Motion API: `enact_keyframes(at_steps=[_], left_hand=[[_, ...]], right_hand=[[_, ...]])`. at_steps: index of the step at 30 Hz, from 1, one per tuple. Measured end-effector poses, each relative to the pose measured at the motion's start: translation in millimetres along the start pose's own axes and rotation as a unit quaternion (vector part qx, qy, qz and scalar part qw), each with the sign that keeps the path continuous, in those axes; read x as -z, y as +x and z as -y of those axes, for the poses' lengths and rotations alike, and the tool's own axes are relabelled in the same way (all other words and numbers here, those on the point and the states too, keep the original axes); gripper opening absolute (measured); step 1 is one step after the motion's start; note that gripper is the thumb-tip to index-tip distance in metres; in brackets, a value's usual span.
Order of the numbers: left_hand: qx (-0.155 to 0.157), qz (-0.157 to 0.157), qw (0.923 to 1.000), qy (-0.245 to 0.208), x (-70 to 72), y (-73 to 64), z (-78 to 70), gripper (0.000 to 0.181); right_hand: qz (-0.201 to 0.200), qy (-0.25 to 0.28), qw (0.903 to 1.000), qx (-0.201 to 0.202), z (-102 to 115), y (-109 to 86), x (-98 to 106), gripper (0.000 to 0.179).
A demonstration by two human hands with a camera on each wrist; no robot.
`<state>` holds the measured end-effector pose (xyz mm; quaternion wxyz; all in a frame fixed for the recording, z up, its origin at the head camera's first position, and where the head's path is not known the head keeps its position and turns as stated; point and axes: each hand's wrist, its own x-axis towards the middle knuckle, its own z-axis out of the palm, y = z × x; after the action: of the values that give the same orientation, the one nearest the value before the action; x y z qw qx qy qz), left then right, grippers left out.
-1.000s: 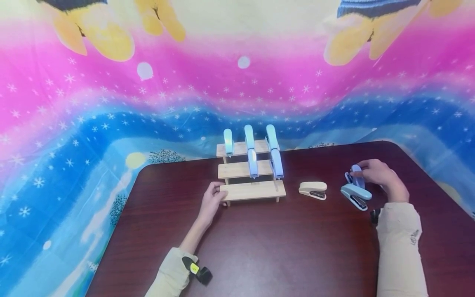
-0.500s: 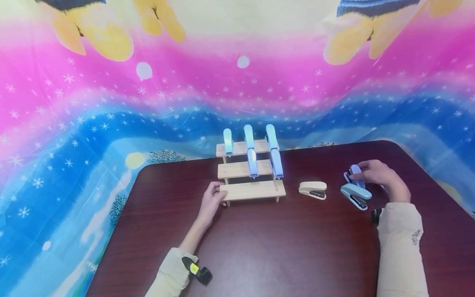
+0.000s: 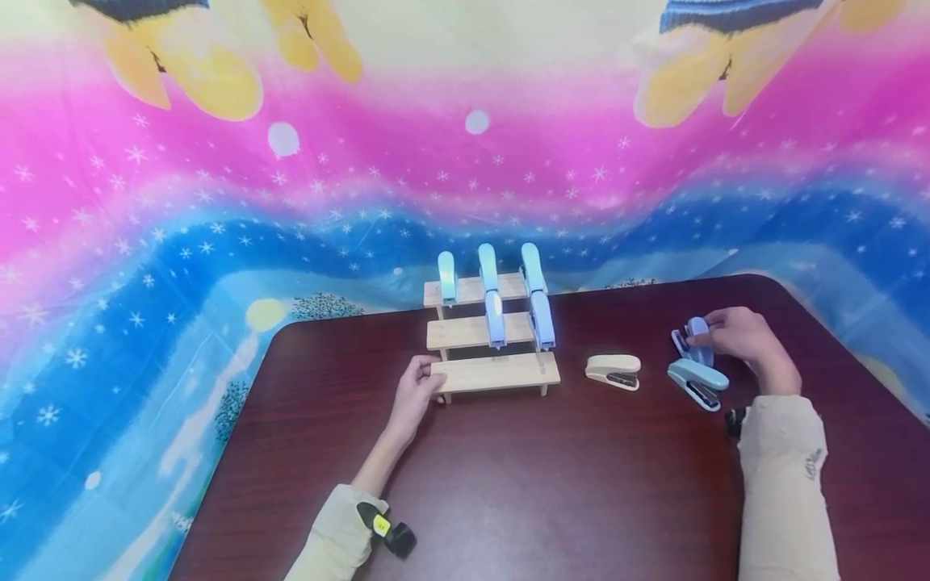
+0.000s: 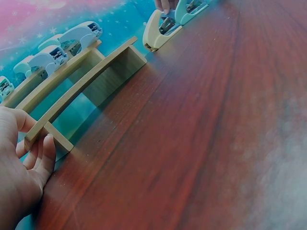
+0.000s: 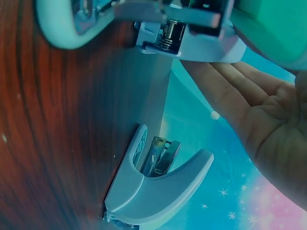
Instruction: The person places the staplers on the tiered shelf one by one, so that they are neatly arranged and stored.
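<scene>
My left hand [image 3: 417, 383] grips the left end of the bottom tier of a three-tier wooden display rack [image 3: 494, 373]; in the left wrist view, thumb and fingers pinch the shelf end [image 4: 36, 132]. Far to the right, my right hand [image 3: 743, 335] holds a light purple stapler [image 3: 700, 339], also seen in the right wrist view with fingers behind its body [image 5: 211, 48]. A teal stapler [image 3: 697, 383] lies just in front of it. Another pale stapler [image 5: 163, 187] stands on the table close by, hidden behind my right hand in the head view.
Three light blue staplers [image 3: 488, 266] stand on the top tier and two purple ones [image 3: 541, 320] on the middle tier. A cream stapler [image 3: 613, 371] lies right of the rack on the dark red table [image 3: 552, 484]. A patterned curtain [image 3: 363, 186] hangs behind.
My right hand has shifted slightly left and away with the purple stapler. The left hand and the rack have stayed put.
</scene>
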<state>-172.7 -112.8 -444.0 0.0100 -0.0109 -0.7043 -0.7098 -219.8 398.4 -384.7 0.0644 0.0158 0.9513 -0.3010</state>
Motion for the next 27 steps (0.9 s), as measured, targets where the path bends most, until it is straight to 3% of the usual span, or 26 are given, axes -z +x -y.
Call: enact_keyframes(at_steps=[14,27], left_hand=[[-0.001,0.000,1.0000,-0.004,0.1,-1.3,-2.6,0.036],[0.004,0.001,1.0000,0.003,-0.6,-1.6,-5.3,0.038]], right_hand=[[-0.084,0.022,0.9959,0.027,11,-3.7,0,0.052],[-0.153,0.068,0.9853,0.033,52,-3.7,1,0.056]])
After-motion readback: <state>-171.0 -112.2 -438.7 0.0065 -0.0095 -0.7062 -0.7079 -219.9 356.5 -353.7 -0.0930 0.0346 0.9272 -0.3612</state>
